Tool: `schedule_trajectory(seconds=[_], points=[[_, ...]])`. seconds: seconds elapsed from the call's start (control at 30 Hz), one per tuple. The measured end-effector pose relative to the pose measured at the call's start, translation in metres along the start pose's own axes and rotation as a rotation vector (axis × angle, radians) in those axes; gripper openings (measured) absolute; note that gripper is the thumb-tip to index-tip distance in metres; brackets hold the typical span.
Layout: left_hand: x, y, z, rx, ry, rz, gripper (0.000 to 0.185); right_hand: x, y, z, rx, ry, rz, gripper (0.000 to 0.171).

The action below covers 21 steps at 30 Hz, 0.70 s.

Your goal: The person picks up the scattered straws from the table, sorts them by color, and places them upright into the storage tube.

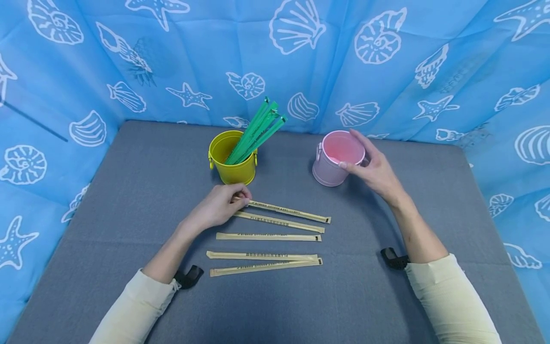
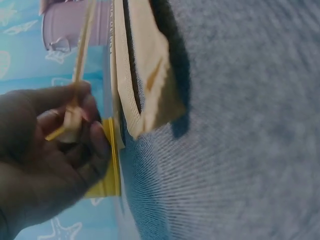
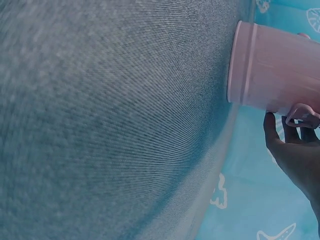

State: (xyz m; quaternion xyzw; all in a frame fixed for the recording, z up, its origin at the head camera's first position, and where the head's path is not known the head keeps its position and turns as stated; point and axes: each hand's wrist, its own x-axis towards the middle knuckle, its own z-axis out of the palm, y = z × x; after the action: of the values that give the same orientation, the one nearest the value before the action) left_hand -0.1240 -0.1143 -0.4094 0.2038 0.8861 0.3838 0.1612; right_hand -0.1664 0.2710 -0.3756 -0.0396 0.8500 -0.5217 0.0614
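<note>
Head view shows our left hand pinching the near end of a paper-wrapped chopstick pair, the farthest of five such packets lying in a loose row on the grey bench. Our right hand curls round the rim of the pink bucket, thumb on the near edge and fingers over the far side, so both hands are holding something.

From the left wrist camera, the packet runs away from our fingertips toward the pink bucket, with the yellow bucket just behind the hand. We judge the packet to be very light and fairly stiff along its length, though the paper sleeve looks smooth and could slide between finger and thumb; gripped at the end, it will tend to droop or swing, so a hold nearer the middle would steady it.

The yellow bucket, beyond our left hand, holds green sticks leaning toward the right. The pink bucket looks like thin, light metal, easily tipped, and it stands a little beyond the packet's far tip.
</note>
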Motion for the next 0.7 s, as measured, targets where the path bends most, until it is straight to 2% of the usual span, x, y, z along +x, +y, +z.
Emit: schedule_trajectory(seconds=[0.17, 0.3, 0.5, 0.7], points=[[-0.001, 0.001, -0.002, -0.161, 0.018, 0.065, 0.005, -0.007, -0.016, 0.001, 0.021, -0.005, -0.011, 0.085], [-0.001, 0.005, -0.002, -0.227, 0.035, 0.081, 0.008, -0.006, -0.012, 0.0, 0.034, 0.001, -0.013, 0.086], [-0.001, 0.011, -0.004, -0.249, 0.148, 0.116, 0.006, 0.002, 0.006, 0.0, 0.051, 0.018, -0.036, 0.087], [0.0, 0.017, -0.009, -0.309, 0.244, 0.144, 0.009, 0.004, 0.008, 0.0, 0.069, 0.021, -0.049, 0.086]])
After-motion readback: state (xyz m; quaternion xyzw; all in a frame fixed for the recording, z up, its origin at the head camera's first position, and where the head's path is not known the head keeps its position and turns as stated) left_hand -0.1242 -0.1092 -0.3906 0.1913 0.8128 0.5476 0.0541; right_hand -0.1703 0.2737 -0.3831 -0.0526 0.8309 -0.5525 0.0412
